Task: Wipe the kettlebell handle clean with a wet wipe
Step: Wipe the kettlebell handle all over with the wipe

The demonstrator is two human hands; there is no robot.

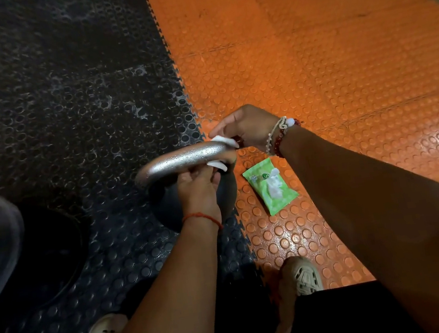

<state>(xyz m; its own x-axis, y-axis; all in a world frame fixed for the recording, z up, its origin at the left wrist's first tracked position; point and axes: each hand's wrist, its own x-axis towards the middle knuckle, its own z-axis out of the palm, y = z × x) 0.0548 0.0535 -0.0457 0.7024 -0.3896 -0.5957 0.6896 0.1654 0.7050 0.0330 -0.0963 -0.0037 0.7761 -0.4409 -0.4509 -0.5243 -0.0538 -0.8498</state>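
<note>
at the seam where the black mat [61, 104] meets the orange mat [311, 67], i see the kettlebell [165, 205] standing on the black side, its silver handle [183, 159] beaded with droplets. the white wipe [220, 140] is looped round the handle's right end. the left hand [199, 189] pinches the wipe's lower tail under the handle, and the right hand [246, 128] pinches the upper tail beyond it. a green wipe pack [271, 187] lies on the orange mat just beside the kettlebell.
</note>
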